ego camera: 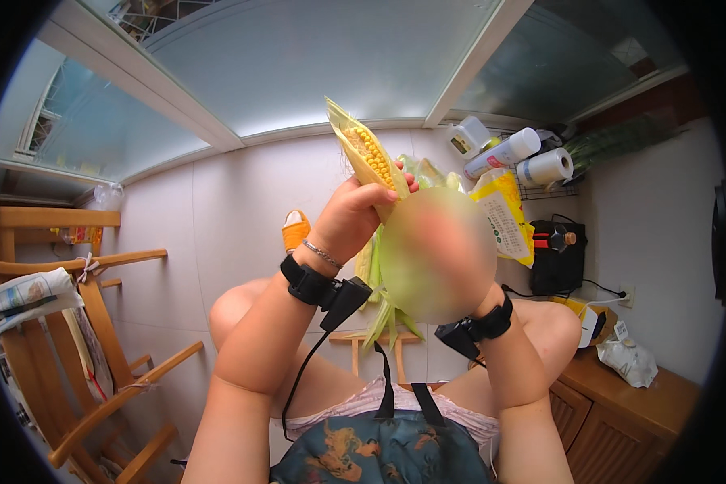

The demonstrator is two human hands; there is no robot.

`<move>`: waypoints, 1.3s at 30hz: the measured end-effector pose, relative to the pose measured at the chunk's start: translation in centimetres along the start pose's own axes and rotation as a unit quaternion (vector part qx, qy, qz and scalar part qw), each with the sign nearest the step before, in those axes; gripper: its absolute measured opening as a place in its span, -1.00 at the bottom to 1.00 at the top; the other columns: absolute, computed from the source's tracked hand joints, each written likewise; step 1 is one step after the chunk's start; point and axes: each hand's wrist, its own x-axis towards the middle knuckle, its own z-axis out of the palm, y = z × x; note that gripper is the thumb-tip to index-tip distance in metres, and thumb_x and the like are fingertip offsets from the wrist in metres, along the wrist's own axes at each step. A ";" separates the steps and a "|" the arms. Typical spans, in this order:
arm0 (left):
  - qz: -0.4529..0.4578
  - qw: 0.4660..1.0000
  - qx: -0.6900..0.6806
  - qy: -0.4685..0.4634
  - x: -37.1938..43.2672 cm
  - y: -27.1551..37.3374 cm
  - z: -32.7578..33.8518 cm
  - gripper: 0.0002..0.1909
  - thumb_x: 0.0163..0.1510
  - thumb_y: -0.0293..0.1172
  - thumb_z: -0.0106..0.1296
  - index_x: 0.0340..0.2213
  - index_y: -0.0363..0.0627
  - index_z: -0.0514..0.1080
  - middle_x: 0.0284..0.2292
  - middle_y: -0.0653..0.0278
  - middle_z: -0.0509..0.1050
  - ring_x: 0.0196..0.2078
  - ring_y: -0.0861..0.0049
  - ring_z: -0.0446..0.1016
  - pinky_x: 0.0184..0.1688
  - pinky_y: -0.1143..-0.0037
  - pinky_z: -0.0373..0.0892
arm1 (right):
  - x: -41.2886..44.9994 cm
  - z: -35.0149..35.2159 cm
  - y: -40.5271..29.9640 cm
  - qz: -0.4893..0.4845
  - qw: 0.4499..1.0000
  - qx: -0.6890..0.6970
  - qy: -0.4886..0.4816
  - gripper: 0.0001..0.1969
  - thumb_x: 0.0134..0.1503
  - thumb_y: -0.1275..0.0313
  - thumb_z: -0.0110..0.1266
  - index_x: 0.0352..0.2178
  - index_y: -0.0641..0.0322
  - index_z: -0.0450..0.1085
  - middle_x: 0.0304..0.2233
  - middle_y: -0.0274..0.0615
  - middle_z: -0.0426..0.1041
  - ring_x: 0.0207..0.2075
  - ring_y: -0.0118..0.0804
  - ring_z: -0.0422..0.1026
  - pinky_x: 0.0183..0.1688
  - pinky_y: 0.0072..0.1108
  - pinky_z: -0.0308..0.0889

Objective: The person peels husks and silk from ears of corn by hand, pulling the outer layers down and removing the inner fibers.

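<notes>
An ear of corn [372,158] is gripped in my left hand [360,206], its tip pointing up and left. Pale husk wraps its sides, while yellow kernels show along the front. The thumb lies across the lower part of the ear. Beside it is my right hand [444,248], mostly covered by a round blur, so what its fingers do is hidden. Green husk leaves [387,317] hang or lie below the hands, between my knees. Black straps with small devices sit on both wrists.
An orange slipper [296,230] lies on the tiled floor. Wooden chairs [106,333] stand at left. To the right are a yellow-and-white bag [503,218], a plastic roll [544,167], a black bag [556,266] and a wooden cabinet [626,393]. Frosted glass panels [320,66] stand ahead.
</notes>
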 end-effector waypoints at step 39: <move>0.015 0.984 0.178 0.007 -1.9 -1.1 -1.5 -0.50 -0.03 -0.47 0.12 -0.04 -0.21 0.22 -0.22 0.27 0.42 -0.13 0.50 0.43 -0.02 0.46 0.31 | -3.5 1.7 3.3 -0.101 0.947 -0.258 0.165 -0.63 0.09 0.33 0.05 -0.12 0.34 0.28 -0.15 0.03 0.40 -0.11 -0.19 0.41 -0.05 -0.49 0.29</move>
